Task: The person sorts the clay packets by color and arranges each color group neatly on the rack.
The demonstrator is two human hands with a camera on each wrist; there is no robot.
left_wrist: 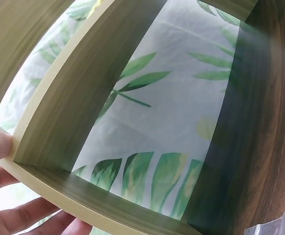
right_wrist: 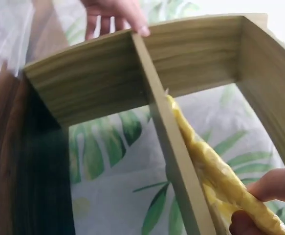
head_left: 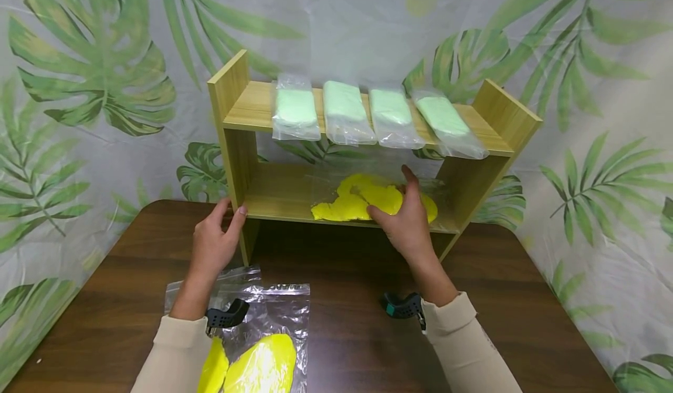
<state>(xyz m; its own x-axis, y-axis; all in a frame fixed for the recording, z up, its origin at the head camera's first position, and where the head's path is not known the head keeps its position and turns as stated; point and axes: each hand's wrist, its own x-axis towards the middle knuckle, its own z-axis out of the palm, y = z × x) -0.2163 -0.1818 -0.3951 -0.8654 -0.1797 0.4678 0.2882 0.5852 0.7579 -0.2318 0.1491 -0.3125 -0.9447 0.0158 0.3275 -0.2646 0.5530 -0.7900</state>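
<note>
A small two-tier wooden shelf (head_left: 278, 212) stands on the table. My left hand (head_left: 215, 238) grips its left side panel, thumb on the front edge and fingers along the outer face; the left wrist view shows the same hold. On the lower board lies a clear bag of yellow, dough-like stuff (head_left: 363, 197). My right hand (head_left: 407, 223) holds this bag near its right part, thumb at the front and fingers spread over it. In the right wrist view, the thumb and a finger pinch the yellow bag (right_wrist: 220, 171) along the board's edge.
Several clear bags of pale green stuff (head_left: 344, 104) lie in a row on the top board, their ends overhanging the front. Clear zip bags with yellow stuff (head_left: 263, 364) lie on the brown table (head_left: 347, 323) by my left forearm. A leaf-patterned cloth (head_left: 357, 25) hangs behind.
</note>
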